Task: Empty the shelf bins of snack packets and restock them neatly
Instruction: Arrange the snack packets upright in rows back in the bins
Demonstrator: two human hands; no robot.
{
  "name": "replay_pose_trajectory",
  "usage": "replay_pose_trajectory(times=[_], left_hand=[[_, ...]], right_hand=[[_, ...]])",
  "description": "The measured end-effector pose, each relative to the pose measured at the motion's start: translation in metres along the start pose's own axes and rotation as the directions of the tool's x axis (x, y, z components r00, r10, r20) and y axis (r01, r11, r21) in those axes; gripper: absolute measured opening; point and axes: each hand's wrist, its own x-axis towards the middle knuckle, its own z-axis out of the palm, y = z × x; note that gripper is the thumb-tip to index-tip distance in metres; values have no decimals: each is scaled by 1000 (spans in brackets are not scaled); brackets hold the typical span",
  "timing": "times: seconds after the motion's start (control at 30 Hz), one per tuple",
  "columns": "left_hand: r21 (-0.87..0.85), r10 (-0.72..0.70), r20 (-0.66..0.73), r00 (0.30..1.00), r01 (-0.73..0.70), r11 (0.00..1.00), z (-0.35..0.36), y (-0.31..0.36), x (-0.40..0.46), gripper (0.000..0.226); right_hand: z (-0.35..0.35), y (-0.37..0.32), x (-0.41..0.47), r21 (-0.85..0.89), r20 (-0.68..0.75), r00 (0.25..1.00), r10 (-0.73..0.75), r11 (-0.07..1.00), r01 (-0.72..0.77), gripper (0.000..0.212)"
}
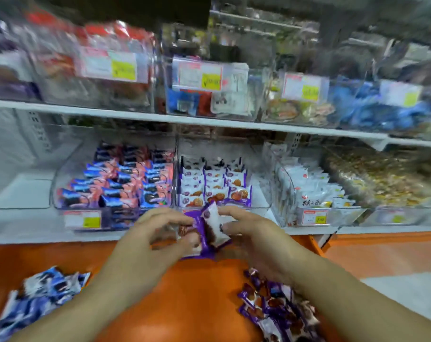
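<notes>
while the left hand [167,230] is pinching purple-and-white snack packets [209,233], the right hand [246,233] is gripping them too, just before the clear middle bin [261,193] of neat rows.

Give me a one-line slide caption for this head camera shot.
Both hands, left hand and right hand, hold purple-and-white snack packets before the half-filled middle bin.

Glossy plastic packets [210,230]; clear bins [259,193].
</notes>
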Motion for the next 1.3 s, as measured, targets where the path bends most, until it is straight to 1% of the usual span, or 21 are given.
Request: replay_pose_trajectory(times=[0.07,0.1,0.13,0.2,0.23,0.3,0.37,0.47,0.57,0.67,0.77,0.8,0.87,0.97,1.07,1.17,1.23,1.3], left_hand=[[0,38,-45,998,-38,999,-12,4,1,25],[9,53,-67,996,-52,999,-17,10,3,30],[-28,52,-90,995,-55,998,-21,14,6,38],[-149,-11,-115,993,-6,989,-27,21,9,55],[-186,-66,-124,990,42,982,-30,26,10,59],[-233,-117,-146,982,80,969,-37,26,14,54],[-255,-146,-142,979,106,961,-42,25,19,43],[-232,-163,-165,973,123,965,-47,20,24,38],[-180,-196,-143,970,169,969,-51,16,29,39],[-82,-176,-115,978,168,982,-48,10,34,39],[18,-164,-90,982,166,986,-40,1,40,45],[44,-150,-90,985,154,987,-37,-2,42,45],[100,-121,-96,988,131,986,-31,-9,44,39],[214,-84,-99,992,104,971,-25,-15,46,34],[316,-46,-71,996,66,946,-15,-19,52,35],[385,-12,-31,999,23,923,-2,-13,69,35],[430,45,-17,999,-34,902,13,-7,90,32],[490,98,-8,995,-82,868,33,-3,119,28]], right_hand=[[21,-11,-2,-2,-23,999,-45,999,45,44],[28,-10,-3,27,-35,996,-78,997,79,46],[33,-9,-4,62,-66,993,-97,993,101,53],[40,-4,-2,133,-129,984,-123,981,140,66],[44,-3,1,171,-152,979,-133,972,159,65],[48,-3,4,226,-173,974,-146,957,183,50],[48,-3,6,221,-192,973,-131,960,173,39],[38,-4,15,198,-236,967,-91,970,139,39],[24,-6,25,135,-251,965,-74,985,110,36],[7,-7,32,57,-270,959,-84,993,103,31],[-9,-6,34,85,-304,949,-86,989,117,41],[-13,-6,33,97,-315,945,-91,987,127,41],[-20,-9,29,89,-325,939,-114,985,150,33],[-32,-15,27,-15,-349,923,-163,986,168,21],[-49,-16,27,-167,-468,851,-239,969,180,20],[-71,-15,28,-351,-528,764,-371,914,202,21],[-81,-16,29,-386,-568,719,-401,901,198,24],[-91,-16,32,-365,-607,690,-394,910,199,26]])
